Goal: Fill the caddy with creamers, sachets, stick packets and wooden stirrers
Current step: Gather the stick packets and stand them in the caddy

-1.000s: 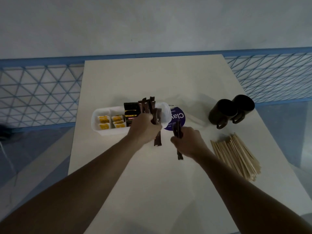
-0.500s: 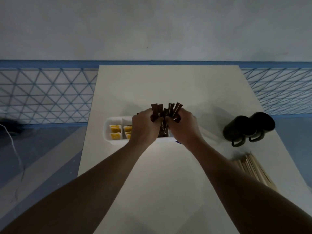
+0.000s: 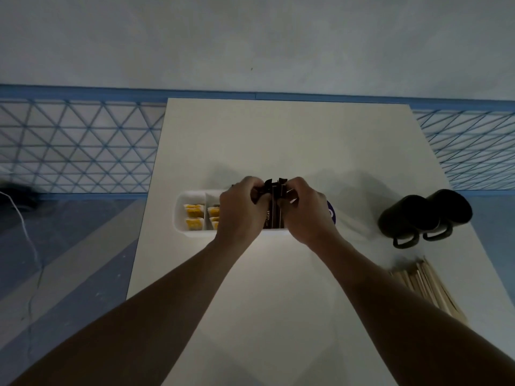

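Observation:
A white divided caddy (image 3: pixel 179 210) lies across the middle of the white table (image 3: pixel 287 143). Its two left compartments hold yellow creamers (image 3: pixel 193 215). My left hand (image 3: pixel 241 208) and my right hand (image 3: pixel 305 208) meet over the caddy's right part, both closed around a bunch of dark brown stick packets (image 3: pixel 274 203) that stands upright in the caddy. The packets' tops stick out between my fingers. A pile of wooden stirrers (image 3: pixel 426 285) lies on the table at the right, apart from both hands.
Two black mugs (image 3: pixel 423 215) lie on their sides at the right, handles toward me. A purple round label (image 3: pixel 331 213) shows just right of my right hand. Blue mesh fencing runs behind and beside the table; a white cable lies on the floor at left.
My right hand brought its stick packets over to the caddy and joined the left hand. Both hands have pressed the bunch lower into the caddy. The camera has shifted, so the table sits further right.

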`<state>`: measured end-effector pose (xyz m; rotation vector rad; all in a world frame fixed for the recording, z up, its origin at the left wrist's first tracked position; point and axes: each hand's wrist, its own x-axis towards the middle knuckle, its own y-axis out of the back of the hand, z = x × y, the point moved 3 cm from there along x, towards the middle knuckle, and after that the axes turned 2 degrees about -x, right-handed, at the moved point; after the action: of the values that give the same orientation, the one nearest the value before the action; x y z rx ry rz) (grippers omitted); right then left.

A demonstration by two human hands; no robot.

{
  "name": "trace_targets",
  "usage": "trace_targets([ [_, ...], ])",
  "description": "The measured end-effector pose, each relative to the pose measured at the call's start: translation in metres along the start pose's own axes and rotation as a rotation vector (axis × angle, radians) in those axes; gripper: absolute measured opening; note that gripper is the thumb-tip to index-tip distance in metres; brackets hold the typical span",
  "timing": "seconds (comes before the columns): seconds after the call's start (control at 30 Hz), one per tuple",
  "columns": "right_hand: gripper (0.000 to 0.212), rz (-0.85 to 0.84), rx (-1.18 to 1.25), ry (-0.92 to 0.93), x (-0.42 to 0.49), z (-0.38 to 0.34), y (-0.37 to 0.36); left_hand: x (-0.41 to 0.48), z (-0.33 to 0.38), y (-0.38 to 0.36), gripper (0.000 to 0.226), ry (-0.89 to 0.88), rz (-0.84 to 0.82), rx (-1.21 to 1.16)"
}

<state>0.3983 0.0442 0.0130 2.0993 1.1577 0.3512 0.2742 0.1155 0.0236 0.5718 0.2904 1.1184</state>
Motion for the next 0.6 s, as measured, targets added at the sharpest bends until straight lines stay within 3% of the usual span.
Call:
trace_targets([
  [0.33,0.008,0.029,-0.140,0.075,-0.001,0.001,-0.007,0.007,-0.002,-0.002,0.012,0.024,-0.015,0.038],
  [0.6,0.015,0.072,-0.118,0.025,-0.012,0.011,-0.002,0.004,0.000,0.003,0.018,0.023,-0.004,0.070],
])
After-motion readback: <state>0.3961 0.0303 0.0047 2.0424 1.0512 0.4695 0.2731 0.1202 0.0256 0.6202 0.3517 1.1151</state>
